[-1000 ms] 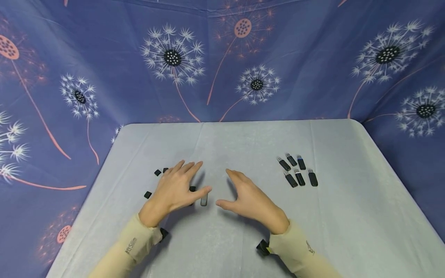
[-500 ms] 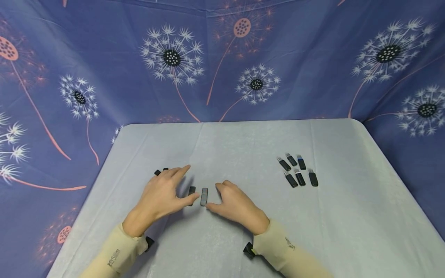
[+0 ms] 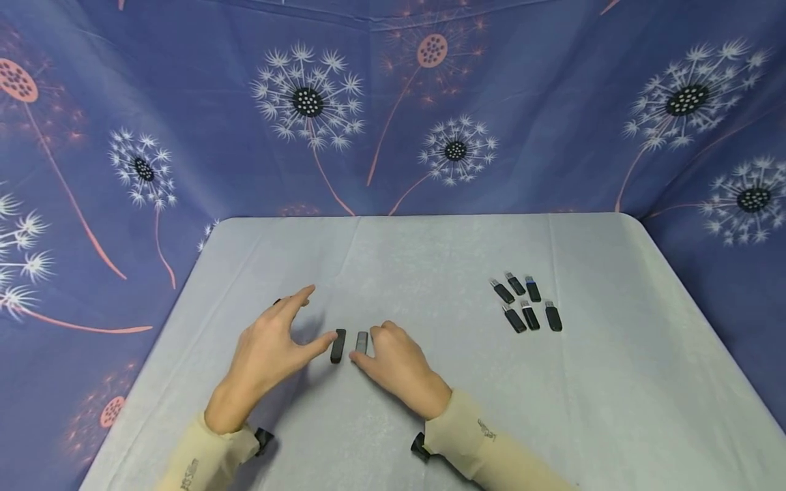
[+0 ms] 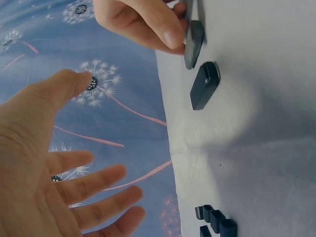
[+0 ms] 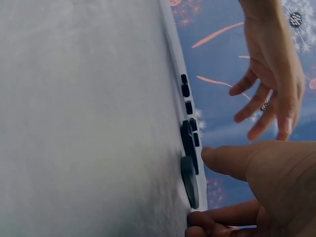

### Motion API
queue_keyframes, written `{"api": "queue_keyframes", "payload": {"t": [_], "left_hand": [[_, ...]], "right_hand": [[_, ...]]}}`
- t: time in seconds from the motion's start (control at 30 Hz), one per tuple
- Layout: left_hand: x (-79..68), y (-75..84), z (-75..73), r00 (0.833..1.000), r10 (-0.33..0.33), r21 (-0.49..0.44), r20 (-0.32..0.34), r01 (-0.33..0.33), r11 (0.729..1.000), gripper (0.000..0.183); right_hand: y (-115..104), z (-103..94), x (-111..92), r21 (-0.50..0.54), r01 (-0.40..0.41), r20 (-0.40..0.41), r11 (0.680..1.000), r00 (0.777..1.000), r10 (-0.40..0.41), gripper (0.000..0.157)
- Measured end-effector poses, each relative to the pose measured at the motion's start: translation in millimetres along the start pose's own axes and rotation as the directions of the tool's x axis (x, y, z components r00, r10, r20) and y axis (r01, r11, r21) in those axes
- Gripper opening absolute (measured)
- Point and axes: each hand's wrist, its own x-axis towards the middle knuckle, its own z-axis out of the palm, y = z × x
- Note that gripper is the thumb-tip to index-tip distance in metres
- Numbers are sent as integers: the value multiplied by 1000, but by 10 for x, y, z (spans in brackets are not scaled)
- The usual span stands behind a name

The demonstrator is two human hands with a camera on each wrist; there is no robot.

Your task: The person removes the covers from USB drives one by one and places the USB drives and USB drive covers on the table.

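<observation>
A grey USB stick (image 3: pixel 362 342) lies at the middle of the table, with a black USB stick (image 3: pixel 338 346) just left of it. My right hand (image 3: pixel 402 368) is at the grey stick, its thumb and fingertips on either side; in the right wrist view a gap shows between thumb and grey stick (image 5: pixel 189 182). Spread over the table, my left hand (image 3: pixel 260 354) holds nothing, and its thumb tip is close to the black stick. Several small black caps (image 4: pixel 216 220) lie beyond the black stick in the left wrist view; the left hand hides most of them from the head view.
Several black USB sticks (image 3: pixel 528 303) with bare metal plugs lie in a group at the right. The pale table (image 3: pixel 614 382) ends at a blue dandelion-print cloth (image 3: pixel 528 102) hanging behind it.
My right hand has moved left and down to the grey stick, its thumb and fingers drawing closer together. My left hand has pulled back leftward, uncovering the black stick.
</observation>
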Motion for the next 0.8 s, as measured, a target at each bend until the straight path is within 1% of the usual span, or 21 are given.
{"api": "queue_keyframes", "payload": {"t": [0.13,0.2,0.3,0.37,0.57,0.67,0.8], "left_hand": [[-6,37,18,1000,6,-21,-7,-6,1000,81],[-9,55,30,1000,12,-34,-10,-12,999,80],[0,93,50,999,31,-52,-15,-32,998,79],[7,128,62,999,39,-63,-12,-40,997,78],[46,247,103,999,52,-92,-8,-53,994,76],[59,298,133,998,57,-118,-13,-59,991,76],[85,359,169,998,55,-152,8,-53,987,77]], "right_hand": [[-26,44,-9,-34,18,-25,999,1000,-19,37],[-36,53,-14,-40,19,-28,999,999,-20,29],[-44,40,-15,-12,6,-8,1000,1000,-6,13],[-40,21,-20,13,-7,12,1000,1000,7,8],[38,-61,-48,80,-55,75,995,996,50,9],[86,-98,-78,94,-34,89,995,996,26,10],[160,-161,-119,126,6,68,992,998,-15,8]]}}
